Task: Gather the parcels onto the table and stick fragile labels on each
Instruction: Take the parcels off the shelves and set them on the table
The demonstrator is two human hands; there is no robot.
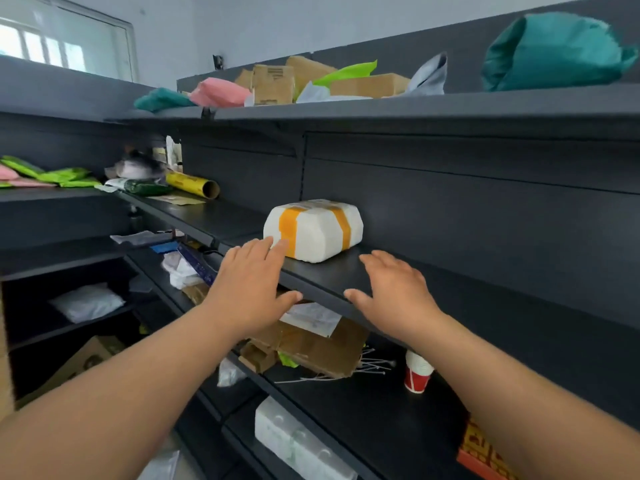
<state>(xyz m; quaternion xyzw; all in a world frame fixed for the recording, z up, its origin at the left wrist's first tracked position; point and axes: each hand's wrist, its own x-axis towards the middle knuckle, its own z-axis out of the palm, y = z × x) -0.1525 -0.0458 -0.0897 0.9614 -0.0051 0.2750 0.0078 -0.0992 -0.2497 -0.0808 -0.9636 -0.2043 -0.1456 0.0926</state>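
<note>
Two bare arms are reaching toward a dark shelf (pixel 374 275). The left hand (pixel 249 285) is spread flat, its fingertips seeming to touch the near corner of a white parcel with orange tape (pixel 313 230). The right hand (pixel 398 296) is hovering, fingers straight, near the parcel and holding nothing. The parcel is sitting on the shelf, so this looks like the gathering step. Next, both hands are going to need to grip its sides and lift.

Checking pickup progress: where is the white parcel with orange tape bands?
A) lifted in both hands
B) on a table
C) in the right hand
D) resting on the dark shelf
D: the white parcel with orange tape bands sits flat on the dark shelf, ungripped.
</note>
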